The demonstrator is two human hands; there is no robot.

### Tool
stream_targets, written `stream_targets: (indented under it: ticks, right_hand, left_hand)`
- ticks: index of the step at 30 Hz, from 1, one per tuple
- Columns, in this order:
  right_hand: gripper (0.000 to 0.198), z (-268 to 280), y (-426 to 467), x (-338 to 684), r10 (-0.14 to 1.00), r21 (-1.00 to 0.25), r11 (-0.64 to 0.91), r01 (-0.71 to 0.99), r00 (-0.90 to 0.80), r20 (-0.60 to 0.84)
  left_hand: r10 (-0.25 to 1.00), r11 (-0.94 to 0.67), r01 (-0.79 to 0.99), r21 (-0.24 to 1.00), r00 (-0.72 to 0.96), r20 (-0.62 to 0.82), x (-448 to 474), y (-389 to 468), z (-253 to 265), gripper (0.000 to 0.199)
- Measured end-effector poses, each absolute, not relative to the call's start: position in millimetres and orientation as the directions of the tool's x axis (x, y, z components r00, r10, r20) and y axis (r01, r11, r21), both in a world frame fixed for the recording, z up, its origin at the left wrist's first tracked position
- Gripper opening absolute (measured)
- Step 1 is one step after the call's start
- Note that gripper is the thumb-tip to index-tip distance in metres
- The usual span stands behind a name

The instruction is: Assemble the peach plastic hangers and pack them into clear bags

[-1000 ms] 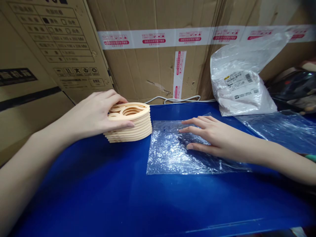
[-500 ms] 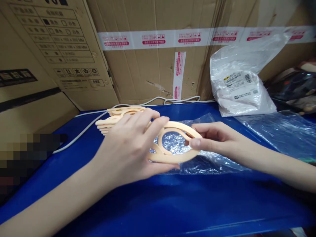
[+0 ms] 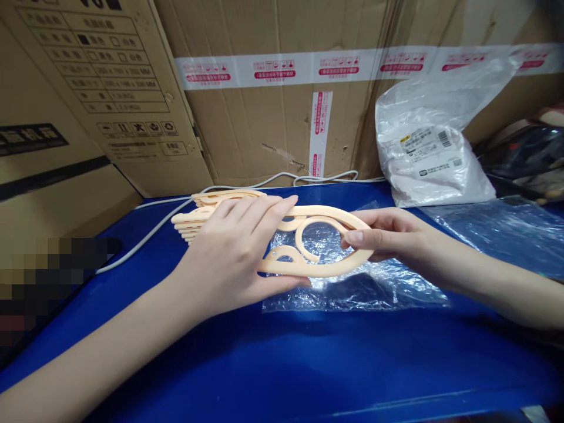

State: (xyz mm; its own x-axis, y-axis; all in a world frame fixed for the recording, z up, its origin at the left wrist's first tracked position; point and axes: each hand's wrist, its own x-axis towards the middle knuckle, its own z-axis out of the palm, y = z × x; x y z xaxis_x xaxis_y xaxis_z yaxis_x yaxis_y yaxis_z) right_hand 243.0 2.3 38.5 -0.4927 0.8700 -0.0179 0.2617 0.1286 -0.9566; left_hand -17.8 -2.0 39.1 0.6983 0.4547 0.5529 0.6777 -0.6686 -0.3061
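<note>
A cream plastic piece with a curled hook inside its loop, which looks like a folding clothes hanger (image 3: 337, 267), is held above a clear plastic bag (image 3: 356, 294). My right hand (image 3: 388, 235) pinches its rounded right end, thumb on top. My left hand (image 3: 238, 249) spans the hanger's left part, fingers along the far edge and thumb at the near edge; the palm hides that end. Just beyond the left hand's knuckles lies a stack of similar cream hangers (image 3: 189, 222), partly covered by the hand.
Cardboard boxes (image 3: 273, 129) wall off the back and left of the blue table surface (image 3: 308, 364). A grey cable (image 3: 141, 249) runs along the back left. A white mailing bag (image 3: 436, 170) stands at the back right, beside more clear plastic (image 3: 497, 235).
The hanger has shifted a little right and away from me, its face showing more. My right hand moved with it. The left hand stays nearly in place, and the stack has not moved.
</note>
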Motion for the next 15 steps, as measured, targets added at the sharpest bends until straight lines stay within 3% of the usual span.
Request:
stream_targets:
  ticks: [6, 10, 13, 15]
  right_hand:
    - [0.022, 42.3, 3.8, 241.0, 0.85, -0.943, 0.156, 0.296, -0.525, -0.024]
    - [0.029, 46.5, 2.3, 239.8, 0.841, -0.876, 0.266, 0.403, -0.541, 0.007]
    - [0.032, 44.0, 0.2, 240.3, 0.823, -0.728, 0.477, 0.492, -0.54, 0.175]
    - [0.048, 40.2, -1.6, 240.2, 0.753, -0.56, 0.644, 0.521, -0.562, 0.343]
  left_hand:
    - [0.488, -0.673, 0.688, -0.271, 0.689, 0.536, -20.0, -0.5, 39.7, 0.085]
    - [0.476, -0.663, 0.694, -0.281, 0.68, 0.558, -17.5, -1.6, 38.2, 0.077]
    - [0.463, -0.668, 0.689, -0.281, 0.68, 0.568, -15.5, -3.6, 37.6, 0.073]
    - [0.466, -0.67, 0.69, -0.274, 0.678, 0.568, -14.0, -5.8, 37.3, 0.072]
